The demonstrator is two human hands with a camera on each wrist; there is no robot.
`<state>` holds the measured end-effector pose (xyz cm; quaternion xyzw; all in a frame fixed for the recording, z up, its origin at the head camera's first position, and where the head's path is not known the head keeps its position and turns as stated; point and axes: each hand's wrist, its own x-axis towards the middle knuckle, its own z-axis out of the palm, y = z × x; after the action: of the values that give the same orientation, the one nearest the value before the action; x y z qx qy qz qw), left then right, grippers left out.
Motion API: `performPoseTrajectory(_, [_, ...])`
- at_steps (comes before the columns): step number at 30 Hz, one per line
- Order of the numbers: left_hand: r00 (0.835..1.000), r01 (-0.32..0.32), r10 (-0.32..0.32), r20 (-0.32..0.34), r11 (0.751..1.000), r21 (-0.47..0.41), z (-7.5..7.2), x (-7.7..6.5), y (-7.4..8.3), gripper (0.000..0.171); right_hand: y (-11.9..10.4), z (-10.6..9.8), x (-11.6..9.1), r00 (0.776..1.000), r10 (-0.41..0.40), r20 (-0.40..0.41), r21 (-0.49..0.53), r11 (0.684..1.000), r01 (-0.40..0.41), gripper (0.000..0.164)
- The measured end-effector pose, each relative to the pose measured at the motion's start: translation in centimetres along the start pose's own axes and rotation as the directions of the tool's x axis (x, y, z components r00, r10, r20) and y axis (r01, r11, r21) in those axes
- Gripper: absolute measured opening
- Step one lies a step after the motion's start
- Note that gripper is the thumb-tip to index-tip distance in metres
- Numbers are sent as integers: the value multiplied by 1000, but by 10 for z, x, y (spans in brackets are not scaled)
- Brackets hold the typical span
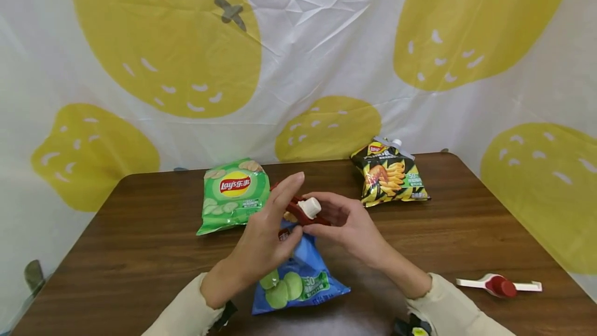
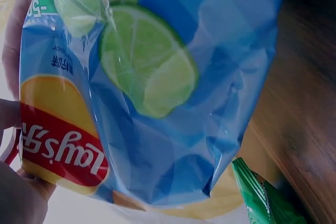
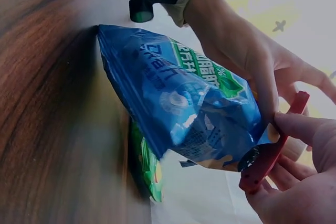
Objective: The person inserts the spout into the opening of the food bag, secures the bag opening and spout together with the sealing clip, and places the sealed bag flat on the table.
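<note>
A blue Lay's chip bag stands tilted below my two hands, lime slices printed on its front. Across its top sits a red bag clip with a white cap. My right hand pinches the clip between thumb and fingers. On the other side, my left hand has its fingers extended upward, its thumb tip right at the clip beside the right thumb. In the left wrist view the bag fills most of the picture and appears upside down.
A green Lay's bag lies at the back left of the brown wooden table. The black-and-yellow chip bag at the back right carries a grey clip. Near the right edge lies a white clip with a red cap.
</note>
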<state>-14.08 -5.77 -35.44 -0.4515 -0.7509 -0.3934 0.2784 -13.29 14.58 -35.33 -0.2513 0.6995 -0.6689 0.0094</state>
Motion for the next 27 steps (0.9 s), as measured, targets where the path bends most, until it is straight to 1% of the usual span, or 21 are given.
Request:
performPoseTrajectory(6, [1000,-3,3,1,1000,-2,-5,0,-2,89,3,3,1,1000,14,-16,53,998,-14,48])
performPoseTrajectory(11, [1000,-20,19,20,999,38,-7,-2,-5,89,9,4,3,999,33,-14,82,996,-31,47])
performPoseTrajectory(14, [999,-43,41,24,995,89,-8,-2,-7,88,15,4,4,999,51,-10,91,995,-50,46])
performPoseTrajectory(19, [995,-98,94,26,974,207,-7,-2,-11,89,28,3,5,994,105,32,162,981,-109,42])
performPoseTrajectory(22, [993,-120,117,27,964,235,-5,-1,-11,91,32,2,4,993,115,32,181,976,-119,42])
performPoseTrajectory(24, [993,-113,114,10,961,252,-5,-1,-11,93,31,1,3,994,109,13,171,979,-110,42])
performPoseTrajectory(25, [995,-92,96,0,963,253,-6,0,-11,95,29,0,3,995,104,3,162,981,-103,42])
performPoseTrajectory(26, [998,-60,64,-6,967,247,-6,1,-11,97,28,-2,3,995,101,-5,158,982,-99,43])
performPoseTrajectory(27, [1000,-13,15,-7,970,243,-7,2,-10,99,27,-3,3,995,102,-11,155,983,-99,44])
